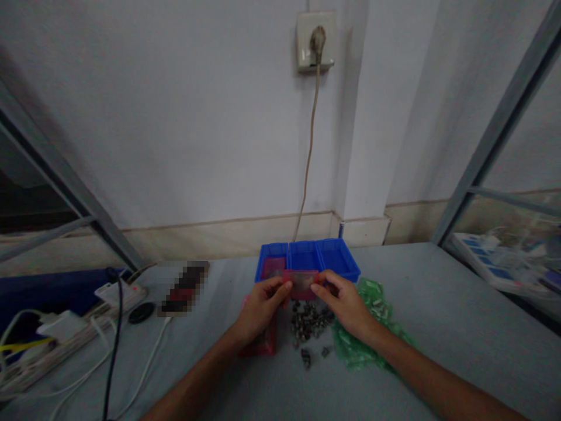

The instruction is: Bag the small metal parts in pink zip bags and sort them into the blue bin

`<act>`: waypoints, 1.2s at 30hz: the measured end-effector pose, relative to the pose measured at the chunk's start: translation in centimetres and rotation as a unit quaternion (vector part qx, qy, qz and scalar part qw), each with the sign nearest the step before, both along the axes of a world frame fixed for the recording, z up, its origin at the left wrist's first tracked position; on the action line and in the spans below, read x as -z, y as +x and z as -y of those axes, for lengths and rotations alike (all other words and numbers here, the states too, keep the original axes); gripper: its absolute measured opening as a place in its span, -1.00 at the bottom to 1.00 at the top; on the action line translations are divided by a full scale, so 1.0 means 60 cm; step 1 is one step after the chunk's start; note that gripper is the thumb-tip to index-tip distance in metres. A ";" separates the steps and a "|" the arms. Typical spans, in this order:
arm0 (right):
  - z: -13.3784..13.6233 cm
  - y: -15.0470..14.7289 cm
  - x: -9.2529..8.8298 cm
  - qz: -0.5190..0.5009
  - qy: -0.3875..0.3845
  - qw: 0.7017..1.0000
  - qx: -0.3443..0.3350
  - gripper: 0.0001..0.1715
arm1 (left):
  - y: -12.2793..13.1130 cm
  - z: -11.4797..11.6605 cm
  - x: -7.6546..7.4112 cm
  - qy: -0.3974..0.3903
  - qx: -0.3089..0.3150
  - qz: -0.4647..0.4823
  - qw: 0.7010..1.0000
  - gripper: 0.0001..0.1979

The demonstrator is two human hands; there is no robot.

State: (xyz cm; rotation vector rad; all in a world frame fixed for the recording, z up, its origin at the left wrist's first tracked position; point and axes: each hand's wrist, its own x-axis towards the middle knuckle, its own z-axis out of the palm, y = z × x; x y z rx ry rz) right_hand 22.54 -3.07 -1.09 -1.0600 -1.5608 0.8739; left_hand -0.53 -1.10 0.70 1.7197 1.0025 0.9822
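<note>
A small translucent red plastic bag (302, 285) is stretched between my two hands above the table. My left hand (265, 302) pinches its left edge, and my right hand (342, 300) pinches its right edge. Whether anything is inside the bag I cannot make out. Below it lies a loose pile of small metal parts (307, 321), with a few strays nearer me. More red bags (266, 344) lie partly hidden under my left forearm. A green plastic bag (372, 333) with pale pieces in it rests under my right wrist.
Blue bins (337, 260) stand in a row behind my hands; red bags (274, 267) sit in the left one. At left are a pixelated dark object (184, 289), a round black disc (141, 313), power strips (120, 294) and cables. A wall socket (316, 44) has a hanging cord.
</note>
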 end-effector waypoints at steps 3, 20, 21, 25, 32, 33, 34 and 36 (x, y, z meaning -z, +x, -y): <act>-0.001 -0.001 0.002 -0.006 0.006 1.000 -0.006 -0.63 | 0.001 -0.001 0.005 -0.012 0.006 0.006 1.000 -0.49; 0.000 -0.006 0.003 -0.176 -0.099 0.979 -0.038 -0.45 | -0.002 -0.004 -0.002 0.065 0.022 0.030 0.997 -0.54; 0.000 -0.005 0.001 -0.171 -0.096 0.980 -0.033 -0.48 | -0.002 -0.003 -0.004 0.059 0.028 0.036 0.997 -0.55; -0.002 -0.003 -0.005 -0.132 -0.057 0.990 0.006 -0.54 | -0.001 0.002 -0.010 0.033 0.043 0.041 0.998 -0.53; -0.004 -0.008 -0.002 -0.173 -0.093 0.980 0.006 -0.40 | -0.005 0.004 -0.012 0.013 0.036 0.000 0.999 -0.59; -0.004 -0.009 -0.002 -0.175 -0.094 0.980 0.005 -0.41 | -0.006 0.004 -0.011 0.009 0.034 0.004 0.999 -0.60; -0.005 -0.009 -0.002 -0.175 -0.096 0.980 0.002 -0.43 | -0.006 0.004 -0.009 0.005 0.032 0.010 0.999 -0.62; -0.006 -0.008 0.000 -0.171 -0.098 0.980 0.002 -0.46 | -0.007 0.002 -0.005 -0.006 0.032 0.026 0.999 -0.64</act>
